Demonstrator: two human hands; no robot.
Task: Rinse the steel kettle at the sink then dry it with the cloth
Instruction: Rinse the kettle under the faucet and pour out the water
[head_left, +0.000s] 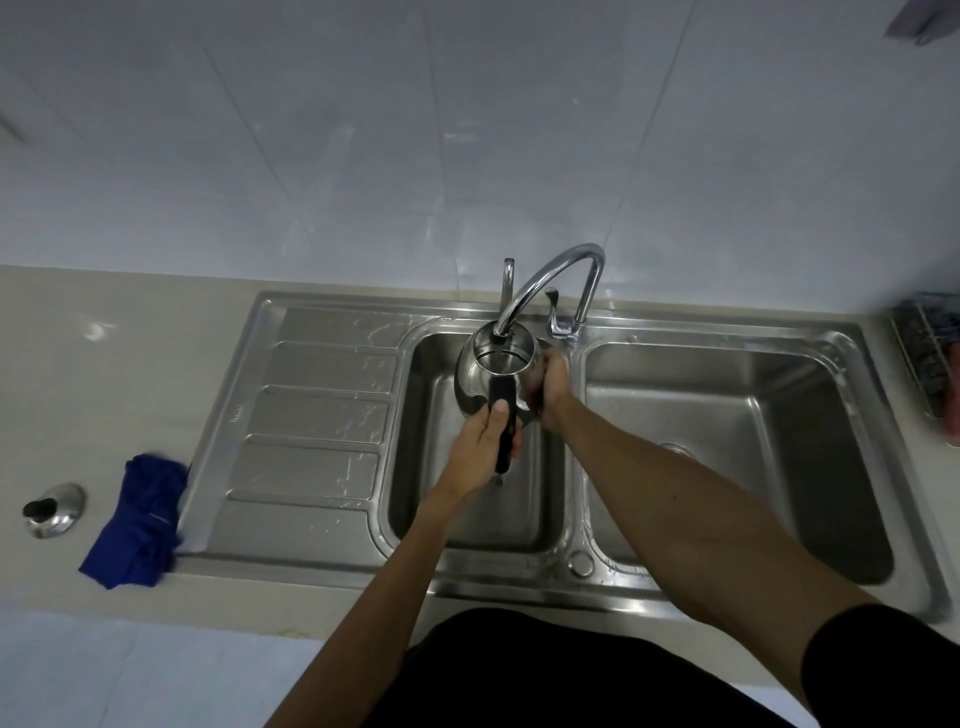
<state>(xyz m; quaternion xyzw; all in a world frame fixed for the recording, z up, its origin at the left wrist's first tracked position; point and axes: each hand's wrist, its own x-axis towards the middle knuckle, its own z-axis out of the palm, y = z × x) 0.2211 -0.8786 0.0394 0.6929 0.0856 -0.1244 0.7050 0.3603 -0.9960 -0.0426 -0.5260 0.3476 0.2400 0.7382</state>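
The steel kettle (475, 376) hangs over the left basin of the sink (415, 415), its open mouth right under the tap spout (545, 280). My left hand (480, 452) grips its black handle (503, 415) from below. My right hand (545, 387) presses against the kettle's right side. A thin stream of water seems to fall into the opening. The blue cloth (137, 519) lies crumpled on the counter, left of the drainboard. The kettle's lid (53, 509), steel with a black knob, rests on the counter left of the cloth.
The sink has a ribbed drainboard (311, 415) on the left and a second basin (737, 457) on the right. A tap lever (558, 317) stands behind the basins. A wire rack (930, 358) with dark items sits at the far right. White tiles cover the wall.
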